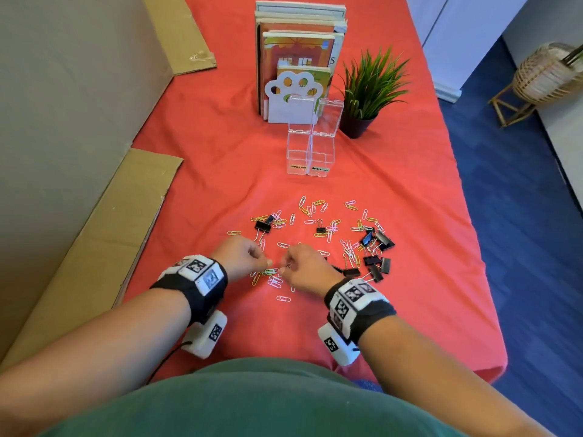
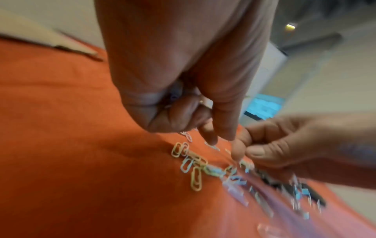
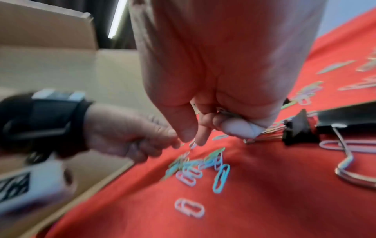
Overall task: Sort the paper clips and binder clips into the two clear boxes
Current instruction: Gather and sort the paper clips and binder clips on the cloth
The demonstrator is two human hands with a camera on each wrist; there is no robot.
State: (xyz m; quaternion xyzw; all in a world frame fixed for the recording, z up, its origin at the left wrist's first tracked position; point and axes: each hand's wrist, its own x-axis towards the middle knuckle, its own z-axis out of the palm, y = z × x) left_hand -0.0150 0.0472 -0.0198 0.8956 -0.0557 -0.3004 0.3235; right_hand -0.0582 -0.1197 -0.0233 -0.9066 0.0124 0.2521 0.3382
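So, quick pointers going across the cloth:

Left hand [image 1: 249, 257]: your fingers are curled with some paper clips tucked in the palm, thumb and forefinger pinching down at the near heap. Keep that palm stash tight while you pick, or I'd guess you lose a few on the way over.

Near heap of paper clips [image 1: 273, 279]: sits right between your two hands, clips overlapping. Slide one free by its loop instead of lifting a tangle.

Right hand [image 1: 304, 268]: also curled, something metal tucked in the palm, fingertips pinching a pale clip at the same heap. Don't crowd your left.

Binder clips [image 1: 375, 253]: just right of your right hand. Leave them for a separate pass.

Clear boxes [image 1: 310, 159]: well beyond the scatter, lids up, nothing in them yet that I can see. Read the labels before dropping.
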